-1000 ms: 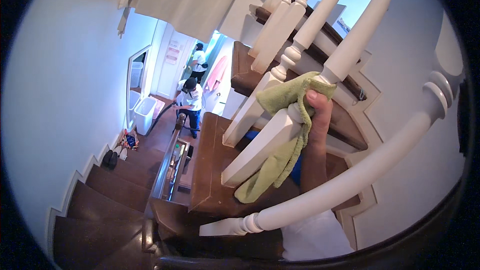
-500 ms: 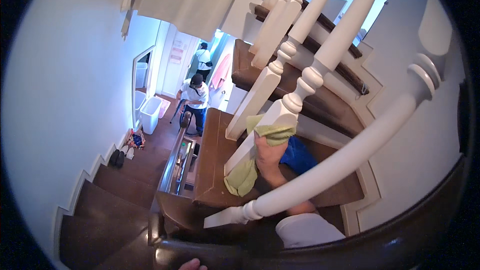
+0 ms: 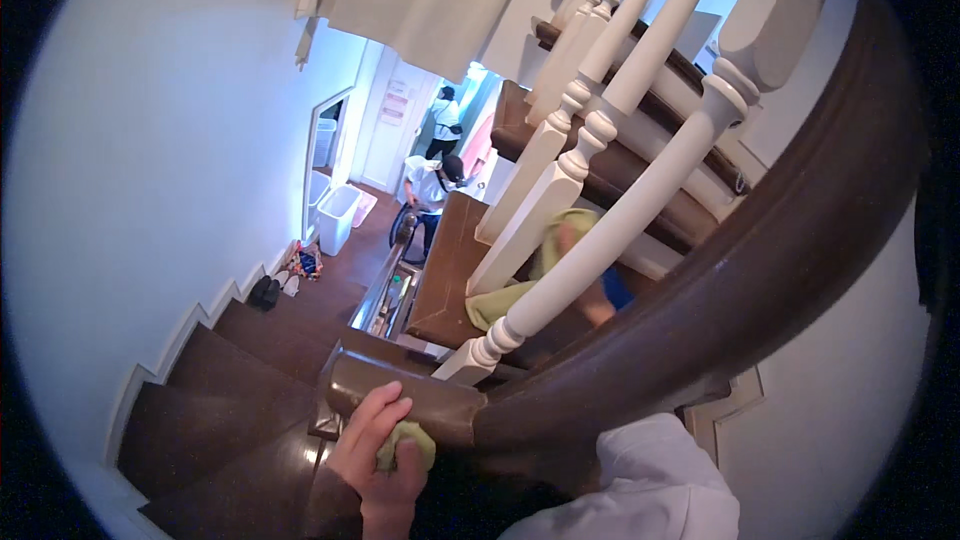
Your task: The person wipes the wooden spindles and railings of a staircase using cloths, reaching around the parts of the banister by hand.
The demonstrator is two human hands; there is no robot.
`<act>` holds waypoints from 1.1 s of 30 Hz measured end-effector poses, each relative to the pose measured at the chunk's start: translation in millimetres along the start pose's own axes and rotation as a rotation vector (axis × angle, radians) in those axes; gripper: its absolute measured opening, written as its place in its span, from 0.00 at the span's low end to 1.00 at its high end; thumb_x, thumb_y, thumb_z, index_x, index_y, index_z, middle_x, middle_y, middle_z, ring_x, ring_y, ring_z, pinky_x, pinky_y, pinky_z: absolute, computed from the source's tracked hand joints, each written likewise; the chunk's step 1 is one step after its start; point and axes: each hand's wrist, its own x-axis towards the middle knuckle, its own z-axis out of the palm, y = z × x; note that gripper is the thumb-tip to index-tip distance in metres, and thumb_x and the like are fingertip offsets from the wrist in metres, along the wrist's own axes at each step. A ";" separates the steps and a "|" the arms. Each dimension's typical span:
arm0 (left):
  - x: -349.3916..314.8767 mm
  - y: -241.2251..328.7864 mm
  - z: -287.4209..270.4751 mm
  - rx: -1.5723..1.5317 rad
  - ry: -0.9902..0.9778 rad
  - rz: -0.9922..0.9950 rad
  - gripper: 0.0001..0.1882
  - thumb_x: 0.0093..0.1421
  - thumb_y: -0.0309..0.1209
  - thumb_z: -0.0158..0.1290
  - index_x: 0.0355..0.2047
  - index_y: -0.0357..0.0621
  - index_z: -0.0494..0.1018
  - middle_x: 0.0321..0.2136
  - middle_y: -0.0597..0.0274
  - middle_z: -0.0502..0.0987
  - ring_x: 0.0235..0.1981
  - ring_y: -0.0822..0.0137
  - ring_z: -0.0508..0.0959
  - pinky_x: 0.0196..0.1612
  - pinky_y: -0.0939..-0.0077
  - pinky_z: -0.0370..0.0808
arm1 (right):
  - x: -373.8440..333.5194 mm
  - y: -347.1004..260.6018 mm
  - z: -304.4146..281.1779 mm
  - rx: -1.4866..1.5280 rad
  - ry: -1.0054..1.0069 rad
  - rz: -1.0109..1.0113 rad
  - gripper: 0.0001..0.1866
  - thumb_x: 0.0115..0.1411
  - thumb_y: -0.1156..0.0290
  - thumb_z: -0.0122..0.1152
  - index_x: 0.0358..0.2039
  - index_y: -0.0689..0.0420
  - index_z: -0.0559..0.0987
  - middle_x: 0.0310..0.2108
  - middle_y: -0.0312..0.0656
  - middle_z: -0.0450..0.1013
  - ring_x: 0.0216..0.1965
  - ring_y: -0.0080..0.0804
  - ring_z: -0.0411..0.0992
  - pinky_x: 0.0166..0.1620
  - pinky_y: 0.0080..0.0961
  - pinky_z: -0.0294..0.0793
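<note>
My left hand is closed round a crumpled green cloth, its fingertips against the end of the dark brown handrail. Beyond the curving rail, my right hand, smeared by motion and partly hidden by a white baluster, grips a larger light-green cloth. This cloth hangs next to another white baluster, with its lower end over the brown stair tread. Part of a blue cloth shows beside my right wrist.
Dark brown steps descend on the left beside a pale wall. Below stand a white bin, shoes and a mirror. One person in a cap bends there; another person is farther back. A beige curtain hangs above.
My left hand has come up from the lower edge onto the handrail with a green cloth. My right hand has shifted behind the nearer baluster. The view has swung, and the person below bends lower.
</note>
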 end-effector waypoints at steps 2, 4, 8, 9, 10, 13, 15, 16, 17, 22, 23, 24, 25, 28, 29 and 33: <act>0.6 2.2 4.1 -0.019 0.019 0.017 0.14 0.41 0.21 0.46 0.30 0.33 0.75 0.35 0.46 0.76 0.36 0.52 0.78 0.42 0.67 0.74 | -10.5 -22.5 -17.3 0.197 0.020 -0.034 0.22 0.52 0.62 0.59 0.43 0.63 0.71 0.39 0.46 0.72 0.39 0.36 0.69 0.45 0.28 0.68; 1.7 4.3 7.5 0.025 0.023 0.006 0.14 0.40 0.20 0.46 0.29 0.33 0.75 0.34 0.47 0.77 0.36 0.53 0.78 0.42 0.68 0.74 | -11.4 -42.9 -8.3 0.355 -0.117 -0.051 0.21 0.52 0.63 0.59 0.42 0.63 0.71 0.38 0.45 0.72 0.38 0.35 0.69 0.44 0.28 0.68; 2.3 12.3 8.2 0.115 0.011 -0.022 0.15 0.39 0.18 0.45 0.29 0.34 0.75 0.34 0.50 0.77 0.35 0.57 0.79 0.42 0.72 0.74 | -18.6 -48.0 48.6 0.546 -0.361 0.007 0.19 0.51 0.64 0.59 0.40 0.62 0.72 0.37 0.44 0.72 0.37 0.33 0.69 0.43 0.27 0.68; 3.8 12.5 4.8 0.130 0.004 -0.036 0.15 0.39 0.18 0.45 0.29 0.35 0.76 0.35 0.51 0.77 0.36 0.57 0.79 0.42 0.72 0.74 | -20.5 -49.7 57.7 0.591 -0.379 0.011 0.19 0.51 0.64 0.58 0.40 0.62 0.72 0.37 0.43 0.72 0.37 0.32 0.69 0.42 0.27 0.68; 7.6 14.3 -2.1 0.155 0.021 -0.036 0.15 0.39 0.18 0.45 0.29 0.35 0.76 0.35 0.51 0.77 0.36 0.57 0.79 0.42 0.72 0.74 | -22.7 -50.7 61.8 0.624 -0.378 0.016 0.18 0.51 0.64 0.58 0.40 0.62 0.72 0.36 0.43 0.72 0.37 0.32 0.69 0.42 0.27 0.68; 30.7 28.4 -23.5 0.179 -0.180 -0.227 0.15 0.42 0.22 0.47 0.32 0.39 0.76 0.37 0.54 0.77 0.37 0.57 0.79 0.43 0.69 0.73 | -23.5 -55.6 56.3 0.705 -0.342 0.028 0.17 0.51 0.65 0.58 0.38 0.61 0.72 0.36 0.42 0.72 0.36 0.31 0.69 0.41 0.26 0.68; 64.6 37.2 -22.7 0.484 -0.198 -0.281 0.15 0.44 0.29 0.50 0.33 0.44 0.78 0.37 0.55 0.77 0.38 0.55 0.77 0.44 0.65 0.72 | -21.1 -50.2 35.1 0.737 -0.273 0.051 0.16 0.51 0.65 0.58 0.38 0.61 0.73 0.35 0.41 0.72 0.35 0.30 0.69 0.40 0.26 0.69; 75.4 36.1 -22.2 0.498 -0.188 -0.284 0.15 0.44 0.29 0.50 0.33 0.44 0.78 0.37 0.55 0.77 0.38 0.55 0.77 0.44 0.65 0.72 | -19.2 -52.0 30.8 0.768 -0.260 0.048 0.15 0.51 0.66 0.58 0.37 0.61 0.73 0.35 0.41 0.72 0.35 0.29 0.69 0.40 0.26 0.69; 84.2 30.6 -20.3 0.653 -0.317 -0.279 0.16 0.44 0.33 0.49 0.34 0.48 0.78 0.37 0.56 0.77 0.38 0.55 0.77 0.45 0.65 0.72 | -19.6 -51.9 25.4 0.803 -0.238 0.048 0.15 0.51 0.66 0.58 0.37 0.61 0.73 0.34 0.41 0.72 0.34 0.29 0.69 0.40 0.25 0.69; 105.3 40.4 -13.3 0.919 -0.775 -0.524 0.18 0.46 0.41 0.48 0.38 0.56 0.78 0.35 0.53 0.77 0.37 0.53 0.76 0.44 0.66 0.71 | -24.9 -53.2 5.1 0.921 -0.135 0.015 0.13 0.50 0.67 0.57 0.35 0.60 0.74 0.33 0.39 0.72 0.33 0.27 0.69 0.38 0.25 0.69; 99.6 40.4 -16.1 0.952 -0.773 -0.509 0.18 0.46 0.41 0.48 0.38 0.56 0.78 0.35 0.53 0.77 0.37 0.53 0.76 0.44 0.66 0.71 | -24.1 -53.9 4.1 0.957 -0.124 0.009 0.12 0.50 0.68 0.57 0.35 0.60 0.74 0.33 0.39 0.73 0.33 0.26 0.69 0.38 0.24 0.69; 90.4 34.5 -18.6 0.900 -0.675 -0.501 0.18 0.46 0.41 0.47 0.38 0.56 0.78 0.35 0.52 0.77 0.37 0.54 0.76 0.44 0.67 0.71 | -23.7 -54.0 5.3 0.995 -0.122 0.000 0.12 0.50 0.68 0.57 0.34 0.60 0.74 0.32 0.39 0.73 0.32 0.26 0.69 0.37 0.24 0.69; 84.1 30.2 -25.9 0.850 -0.574 -0.487 0.18 0.47 0.41 0.47 0.37 0.56 0.78 0.34 0.52 0.77 0.37 0.55 0.76 0.44 0.68 0.70 | -23.3 -59.2 10.9 1.032 -0.128 -0.017 0.12 0.50 0.68 0.57 0.34 0.59 0.74 0.32 0.38 0.73 0.32 0.26 0.69 0.37 0.24 0.69; 78.6 14.6 -22.0 0.845 -0.587 -0.375 0.18 0.49 0.42 0.44 0.38 0.55 0.77 0.34 0.51 0.77 0.36 0.53 0.76 0.43 0.66 0.70 | -19.4 -53.9 3.3 1.054 -0.100 -0.066 0.10 0.50 0.69 0.56 0.33 0.59 0.74 0.31 0.37 0.73 0.31 0.24 0.69 0.36 0.24 0.69; 75.6 5.7 -21.1 0.832 -0.574 -0.336 0.19 0.51 0.44 0.42 0.38 0.57 0.77 0.34 0.51 0.76 0.36 0.49 0.76 0.43 0.63 0.71 | -19.7 -55.0 0.3 1.050 -0.098 -0.079 0.10 0.50 0.69 0.56 0.32 0.59 0.74 0.31 0.37 0.73 0.31 0.24 0.69 0.36 0.23 0.69; 72.0 -7.4 -40.1 0.812 -0.519 -0.154 0.21 0.53 0.42 0.38 0.37 0.48 0.76 0.35 0.49 0.76 0.38 0.52 0.75 0.44 0.65 0.69 | -36.4 -97.5 -14.8 1.052 -0.112 -0.098 0.05 0.47 0.70 0.57 0.21 0.58 0.75 0.21 0.33 0.72 0.24 0.22 0.69 0.29 0.20 0.69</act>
